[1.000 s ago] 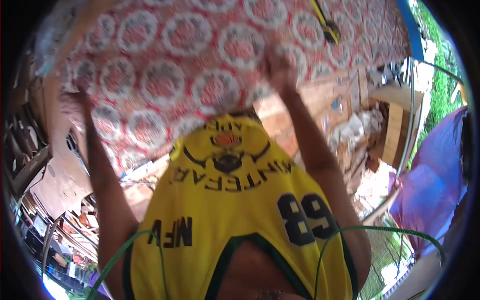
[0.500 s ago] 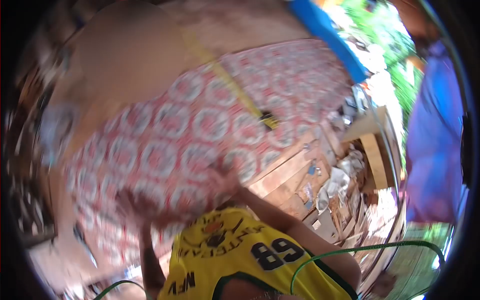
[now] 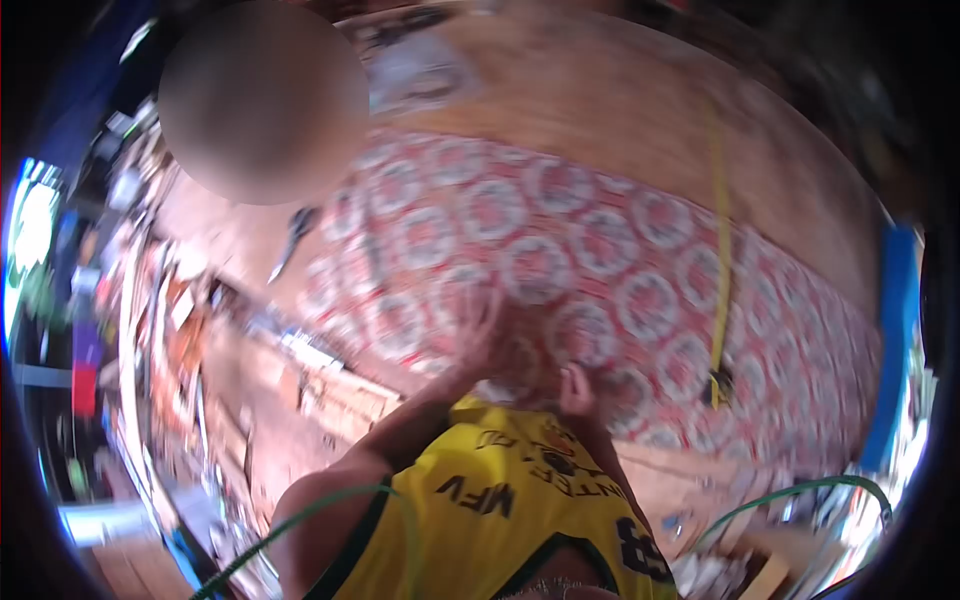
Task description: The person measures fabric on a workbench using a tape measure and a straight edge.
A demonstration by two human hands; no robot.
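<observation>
A red and white sheet with a ring pattern lies spread before me. My left hand is over its near part, fingers stretched out and spread flat. Close to my shirt, at the sheet's near side, my right hand has its fingers curled together; whatever they hold, if anything, I cannot tell. To the right, a yellow tape measure is drawn out across the sheet, its dark case at the near end. Dark-handled scissors lie left of the sheet.
Brown board extends beyond the sheet, with a clear plastic bag at its far left. Wood scraps clutter the near left. A blue panel stands at the right edge. A green cord crosses near my arm.
My view has swung left, so the sheet and tape measure appear farther right. My left hand stays spread; my right hand, spread before, now has curled fingers and is nearer my body.
</observation>
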